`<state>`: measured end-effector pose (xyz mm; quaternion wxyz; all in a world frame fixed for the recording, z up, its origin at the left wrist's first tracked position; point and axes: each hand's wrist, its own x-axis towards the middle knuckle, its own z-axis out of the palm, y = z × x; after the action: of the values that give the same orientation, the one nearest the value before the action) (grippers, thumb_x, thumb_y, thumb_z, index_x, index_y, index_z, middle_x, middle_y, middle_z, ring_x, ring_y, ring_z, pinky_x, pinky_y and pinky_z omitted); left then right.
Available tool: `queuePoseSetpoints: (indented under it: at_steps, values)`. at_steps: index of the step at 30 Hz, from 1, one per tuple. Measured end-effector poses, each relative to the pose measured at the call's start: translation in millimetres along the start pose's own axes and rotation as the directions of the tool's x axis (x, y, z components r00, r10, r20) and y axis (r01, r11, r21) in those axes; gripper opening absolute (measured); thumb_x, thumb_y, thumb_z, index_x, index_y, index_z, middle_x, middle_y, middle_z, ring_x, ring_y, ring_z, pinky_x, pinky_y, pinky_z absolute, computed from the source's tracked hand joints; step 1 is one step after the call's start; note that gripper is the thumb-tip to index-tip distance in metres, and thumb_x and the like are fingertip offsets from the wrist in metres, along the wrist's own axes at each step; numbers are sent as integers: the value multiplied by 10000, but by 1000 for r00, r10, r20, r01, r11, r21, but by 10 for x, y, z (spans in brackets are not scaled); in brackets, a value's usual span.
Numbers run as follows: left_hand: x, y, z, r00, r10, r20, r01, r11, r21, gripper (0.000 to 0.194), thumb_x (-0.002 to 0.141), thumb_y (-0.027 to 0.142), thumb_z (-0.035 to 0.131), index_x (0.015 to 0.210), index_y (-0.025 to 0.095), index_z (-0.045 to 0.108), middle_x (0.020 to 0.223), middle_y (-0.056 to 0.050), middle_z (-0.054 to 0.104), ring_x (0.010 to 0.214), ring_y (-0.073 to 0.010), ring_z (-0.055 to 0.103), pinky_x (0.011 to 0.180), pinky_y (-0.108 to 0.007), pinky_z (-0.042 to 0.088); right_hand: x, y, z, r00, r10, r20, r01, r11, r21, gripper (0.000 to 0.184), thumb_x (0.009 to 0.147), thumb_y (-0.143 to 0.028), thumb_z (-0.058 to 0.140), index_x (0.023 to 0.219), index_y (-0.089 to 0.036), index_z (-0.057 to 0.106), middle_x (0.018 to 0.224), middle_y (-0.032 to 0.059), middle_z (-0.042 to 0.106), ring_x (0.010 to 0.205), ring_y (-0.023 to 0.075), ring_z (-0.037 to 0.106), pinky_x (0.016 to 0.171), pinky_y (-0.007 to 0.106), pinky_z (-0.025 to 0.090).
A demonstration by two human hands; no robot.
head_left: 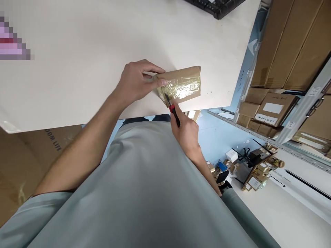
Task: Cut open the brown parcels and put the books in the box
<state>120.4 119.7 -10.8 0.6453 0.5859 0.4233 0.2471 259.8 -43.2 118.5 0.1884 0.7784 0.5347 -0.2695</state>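
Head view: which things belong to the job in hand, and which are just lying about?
In the job:
- taped cardboard packet, left grip on it
- red-and-black cutter, in the right grip, blade at the packet's end
- white table, under the packet

Apparently lying about:
- black item, cut off by the frame
- shelved boxes
- carton below the table

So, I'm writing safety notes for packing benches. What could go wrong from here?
The left hand has its thumb on the taped cardboard package, close to the exposed blade of the utility knife in the right hand, so a slip could cut it. The package's near corner lies close to the edge of the white table, so it might tip. Any contents are hidden; too deep a cut might damage them.
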Motion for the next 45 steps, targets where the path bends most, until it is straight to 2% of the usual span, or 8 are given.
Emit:
queuePoseSetpoints:
  at_steps: [4,13,18,21,24,29,39,45]
  values:
    - [15,-37,16,1000,16,4,-16,999,-43,423,819,600,965,1148,354,863,1237,-13,816,1113,-255,761,1102,-598,689,-51,-82,-58,999,38,35,-36,998,-42,689,1233,-368,441,1885,-289,234,1249,99,874,1046,251,814,941,308,602]
    - [6,15,51,999,40,6,-40,999,-20,448,815,678,940,1107,347,862,1224,-58,805,1107,-296,797,985,-568,727,-88,-168,-186,993,91,74,-86,994,-63,659,1245,-377,366,1886,-320,225,1250,92,873,1074,263,820,959,351,629]
    - [0,79,62,1000,21,20,-22,999,34,526,798,803,911,1065,354,846,1213,-56,814,1148,-320,799,1051,-589,697,-46,-372,-325,974,191,121,-173,975,-142,629,1241,-338,311,1869,-294,309,1265,116,861,1045,267,826,955,375,638]
    - [5,59,52,1000,28,-4,-28,999,35,523,809,775,911,1087,337,851,1211,-56,826,1159,-314,805,1094,-573,674,4,-434,-354,974,178,140,-160,978,-131,633,1233,-329,308,1865,-287,311,1280,126,855,1080,282,822,982,390,636]
    - [-2,20,69,998,31,-48,-31,999,10,443,824,678,906,1101,336,857,1209,-26,845,1163,-280,792,1111,-540,654,6,-399,-318,979,138,147,-126,988,-90,634,1240,-366,309,1867,-268,300,1271,138,855,1115,302,811,991,397,625]
    - [-42,37,157,999,-3,-38,4,1000,23,373,812,621,897,1078,363,848,1170,53,848,1119,-234,750,1074,-542,626,-104,-346,-177,978,179,108,-168,980,-108,652,1242,-386,355,1881,-294,261,1226,149,846,1048,301,818,973,410,615]
    - [-100,90,176,998,-43,35,40,995,95,605,856,866,741,1175,355,798,1263,45,824,1260,-240,696,1118,-577,539,-160,-382,-195,973,195,126,-181,977,-110,624,1246,-392,360,1860,-294,305,1193,142,864,1020,278,837,911,373,638]
    - [-40,-46,185,999,-19,-28,19,1000,0,463,809,668,937,1124,347,827,1224,62,811,1159,-226,700,1137,-583,566,-209,-283,-47,947,228,225,-199,969,-146,585,1217,-288,445,1801,-251,447,1165,159,866,1060,287,835,930,386,645]
